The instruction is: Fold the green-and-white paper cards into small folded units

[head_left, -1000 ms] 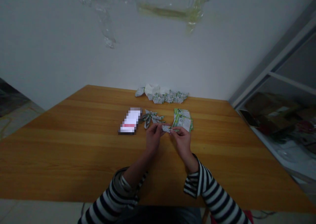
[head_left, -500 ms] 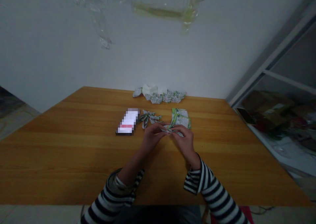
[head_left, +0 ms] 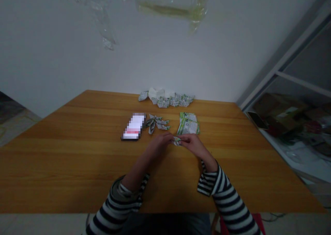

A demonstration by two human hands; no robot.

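Between my two hands is a small folded piece of printed paper (head_left: 177,141), white and green. My left hand (head_left: 160,143) pinches its left end, and my right hand (head_left: 193,144) pinches the right end. Just beyond my right hand lie flat green-and-white printed sheets (head_left: 189,124), overlapping each other. Several narrow folded paper pieces (head_left: 156,121) fan out on the table past my left hand. My fingers hide part of the held piece.
A phone (head_left: 133,126) with a lit, pixelated screen lies left of the folded pieces on the wooden table (head_left: 85,152). Along the wall sits a row of folded paper shapes (head_left: 165,99) with white tissue-like paper (head_left: 156,92). Another phone-like dark object (head_left: 257,120) rests on the right-hand shelf.
My right hand has turned and its forearm has shifted right. More of the folded paper now shows between my fingers. The view has tilted slightly.
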